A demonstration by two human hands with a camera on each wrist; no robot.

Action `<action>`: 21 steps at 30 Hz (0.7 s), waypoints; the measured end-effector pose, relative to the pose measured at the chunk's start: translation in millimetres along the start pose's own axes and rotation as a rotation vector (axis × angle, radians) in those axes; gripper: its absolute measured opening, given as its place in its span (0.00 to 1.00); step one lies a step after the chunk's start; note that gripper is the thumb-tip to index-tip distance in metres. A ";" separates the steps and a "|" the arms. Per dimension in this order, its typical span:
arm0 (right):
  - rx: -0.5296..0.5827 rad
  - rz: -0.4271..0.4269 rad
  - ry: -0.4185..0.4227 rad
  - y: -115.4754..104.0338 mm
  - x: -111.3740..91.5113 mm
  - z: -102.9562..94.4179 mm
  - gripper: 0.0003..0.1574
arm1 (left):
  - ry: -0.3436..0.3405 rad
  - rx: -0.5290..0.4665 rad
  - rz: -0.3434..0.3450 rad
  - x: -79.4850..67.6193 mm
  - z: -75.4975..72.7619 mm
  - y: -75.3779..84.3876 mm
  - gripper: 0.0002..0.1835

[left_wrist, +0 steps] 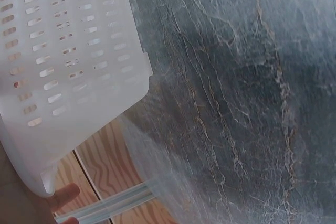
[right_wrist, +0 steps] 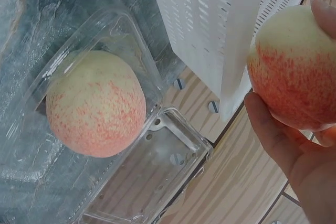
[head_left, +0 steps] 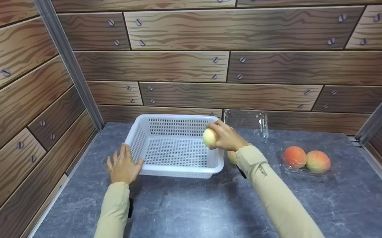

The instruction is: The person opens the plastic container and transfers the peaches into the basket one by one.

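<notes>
My right hand (head_left: pixel 226 136) grips a peach (head_left: pixel 210 137) over the right rim of a white plastic basket (head_left: pixel 177 169). In the right wrist view this peach (right_wrist: pixel 294 69) is pale yellow with red speckling, fingers and thumb around it. My left hand (head_left: pixel 125 166) rests at the basket's front left corner, fingers spread along the rim. Inside the basket, the slotted floor shows no fruit. Another peach (right_wrist: pixel 97 103) sits in an open clear plastic clamshell (right_wrist: pixel 139 182) just right of the basket; in the head view my right wrist mostly hides it.
Farther right, two peaches (head_left: pixel 295 157) sit side by side in a second clear plastic container (head_left: pixel 320 177). The clamshell's raised lid (head_left: pixel 245 122) stands near the back wall. Wood-patterned panels (head_left: pixel 177 66) enclose the dark marbled tabletop (head_left: pixel 177 211) at the back and sides.
</notes>
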State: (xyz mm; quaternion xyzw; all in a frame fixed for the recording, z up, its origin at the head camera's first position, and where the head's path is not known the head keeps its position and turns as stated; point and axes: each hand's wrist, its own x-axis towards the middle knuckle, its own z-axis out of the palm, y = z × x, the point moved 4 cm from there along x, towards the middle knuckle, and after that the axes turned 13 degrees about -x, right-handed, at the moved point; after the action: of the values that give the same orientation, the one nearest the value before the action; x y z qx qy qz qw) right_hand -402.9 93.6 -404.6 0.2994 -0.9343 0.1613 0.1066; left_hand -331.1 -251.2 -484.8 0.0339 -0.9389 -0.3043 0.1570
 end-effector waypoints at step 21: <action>-0.004 -0.006 0.001 -7.1 0.8 17.5 0.42 | 0.013 -0.006 0.002 -2.2 -0.3 1.9 0.41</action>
State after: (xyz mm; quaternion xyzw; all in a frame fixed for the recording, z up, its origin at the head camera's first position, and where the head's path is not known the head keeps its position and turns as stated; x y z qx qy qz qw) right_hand -401.2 81.3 -418.9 0.3018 -0.9337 0.1593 0.1084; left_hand -328.8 -249.4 -484.0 0.0347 -0.9370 -0.3067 0.1635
